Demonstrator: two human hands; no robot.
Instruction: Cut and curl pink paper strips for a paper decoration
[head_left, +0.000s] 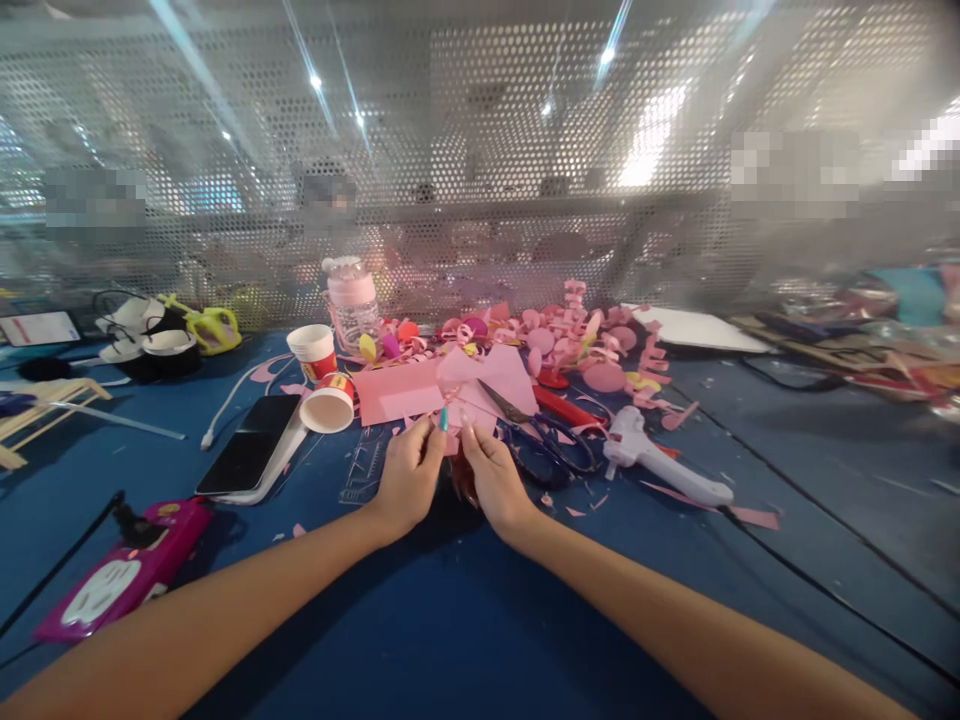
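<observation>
Both hands are close together at the middle of the blue table. My left hand (pixel 409 472) is closed, thumb against forefinger, on a small piece of pink paper (pixel 452 443). Pinching the same piece from the other side is my right hand (pixel 496 478). A small teal tip (pixel 444 419) shows at my left thumb; what it belongs to is unclear. Just beyond lie pink paper sheets (pixel 397 388), with dark-handled scissors (pixel 551 440) resting partly on them, right of my right hand. Something dark and reddish below my fingers is mostly hidden.
A white glue gun (pixel 664 460) with a black cord lies right. Pink paper circles and curls (pixel 600 350) are heaped behind. Left are paper cups (pixel 328 403), a phone (pixel 253 445), a clear ruler (pixel 365 467) and a magenta power strip (pixel 127 575). A bottle (pixel 352 300) stands by the perforated screen.
</observation>
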